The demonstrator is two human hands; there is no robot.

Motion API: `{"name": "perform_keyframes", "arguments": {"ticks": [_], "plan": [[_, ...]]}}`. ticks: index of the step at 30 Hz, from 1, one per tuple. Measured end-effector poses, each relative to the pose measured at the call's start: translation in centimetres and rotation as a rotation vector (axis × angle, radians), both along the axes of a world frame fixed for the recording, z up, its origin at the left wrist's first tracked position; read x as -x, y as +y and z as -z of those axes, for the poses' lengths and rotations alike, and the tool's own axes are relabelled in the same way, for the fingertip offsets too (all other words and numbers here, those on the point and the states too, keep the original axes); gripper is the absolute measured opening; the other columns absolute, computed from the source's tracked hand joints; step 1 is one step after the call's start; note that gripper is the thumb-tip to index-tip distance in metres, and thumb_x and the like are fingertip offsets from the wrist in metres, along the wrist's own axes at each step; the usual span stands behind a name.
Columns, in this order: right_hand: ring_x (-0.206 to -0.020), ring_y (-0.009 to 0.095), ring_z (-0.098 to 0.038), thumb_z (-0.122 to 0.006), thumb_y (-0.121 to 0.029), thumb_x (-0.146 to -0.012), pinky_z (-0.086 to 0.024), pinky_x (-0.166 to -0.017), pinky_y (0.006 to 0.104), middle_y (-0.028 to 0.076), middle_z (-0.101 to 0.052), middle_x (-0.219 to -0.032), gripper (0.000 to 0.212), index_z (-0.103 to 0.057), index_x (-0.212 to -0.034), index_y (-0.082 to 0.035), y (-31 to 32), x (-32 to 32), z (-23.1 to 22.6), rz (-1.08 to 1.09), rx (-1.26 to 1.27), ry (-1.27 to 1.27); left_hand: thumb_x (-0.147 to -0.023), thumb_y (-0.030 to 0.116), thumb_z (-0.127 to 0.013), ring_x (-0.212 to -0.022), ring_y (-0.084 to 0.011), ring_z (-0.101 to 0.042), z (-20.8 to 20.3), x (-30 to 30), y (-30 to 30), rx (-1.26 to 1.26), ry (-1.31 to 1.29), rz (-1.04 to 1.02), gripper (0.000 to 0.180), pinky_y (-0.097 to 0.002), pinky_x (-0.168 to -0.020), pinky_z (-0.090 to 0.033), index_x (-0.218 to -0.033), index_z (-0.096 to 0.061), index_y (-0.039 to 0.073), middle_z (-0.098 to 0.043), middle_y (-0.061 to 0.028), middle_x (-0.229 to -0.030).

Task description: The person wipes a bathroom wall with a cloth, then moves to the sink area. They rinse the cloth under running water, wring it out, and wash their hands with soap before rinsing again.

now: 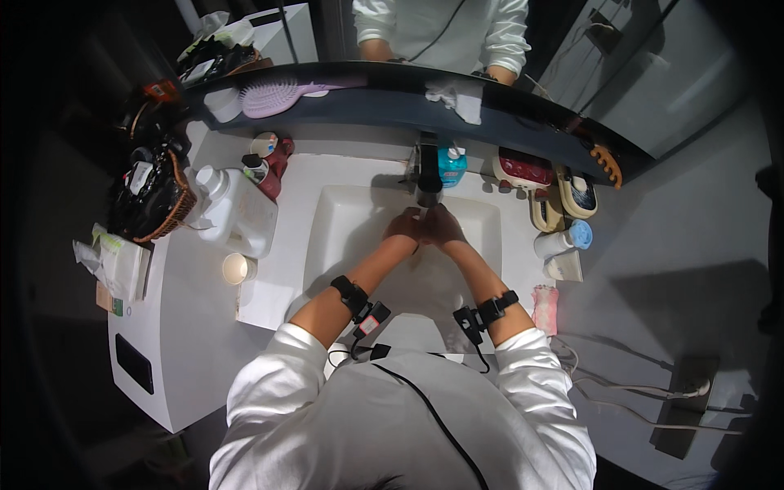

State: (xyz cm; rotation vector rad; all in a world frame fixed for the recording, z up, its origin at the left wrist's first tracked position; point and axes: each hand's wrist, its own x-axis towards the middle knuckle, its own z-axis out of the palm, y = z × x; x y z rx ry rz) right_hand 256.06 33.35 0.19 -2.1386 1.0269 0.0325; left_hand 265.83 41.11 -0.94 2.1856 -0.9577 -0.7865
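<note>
Both of my hands are together over the white sink basin [322, 237], right below the black faucet [429, 167]. My left hand [402, 224] and my right hand [443, 226] meet at the middle, close under the spout. A small pale patch shows between them beneath the spout; I cannot make out whether it is running water. The fingers are turned inward and mostly hidden, so their pose and anything between them stay unclear. Beside the faucet stands a bottle of blue liquid [452, 167].
To the left stand a large white jug [241, 216], a paper cup [238, 268] and a dark red bottle [273, 175]. On the right are a white bottle with a blue cap [563, 238] and a pink cloth [545, 309]. A shelf holds a lilac hairbrush [273, 98].
</note>
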Motion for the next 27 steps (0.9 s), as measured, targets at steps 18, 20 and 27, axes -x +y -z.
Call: {"name": "perform_keyframes", "arguments": {"ticks": [18,20,27], "plan": [[-0.073,0.028,-0.064,-0.067,-0.029,-0.069,-0.051,-0.071,0.0358,0.009,-0.067,-0.074,0.019,-0.07,-0.077,-0.012,-0.6,-2.0,4.1,-0.068,0.003,-0.034,-0.08,0.024,-0.058,-0.086,-0.0292,-0.061,6.5,-1.7,3.9,0.117,0.234,0.08,0.023,-0.0374,-0.075,-0.047,-0.096,-0.065,0.008,-0.065,-0.0142,-0.092],[-0.073,0.029,-0.063,-0.066,-0.029,-0.069,-0.051,-0.071,0.036,0.01,-0.066,-0.073,0.019,-0.07,-0.078,-0.012,-0.5,-1.6,3.6,-0.088,0.109,-0.121,-0.083,0.017,-0.053,-0.088,-0.0256,-0.06,6.5,-1.7,3.1,0.179,0.108,0.126,0.02,-0.035,-0.078,-0.047,-0.097,-0.064,0.008,-0.064,-0.011,-0.095],[-0.074,0.034,-0.061,-0.059,-0.026,-0.074,-0.048,-0.069,0.0415,0.017,-0.063,-0.075,0.019,-0.069,-0.077,-0.009,1.0,-1.4,1.4,-0.007,0.14,-0.231,-0.084,0.018,-0.053,-0.081,-0.024,-0.058,4.9,-2.6,1.2,-0.089,-0.322,0.556,0.017,-0.0339,-0.076,-0.047,-0.093,-0.054,0.005,-0.057,-0.0086,-0.079]]}}
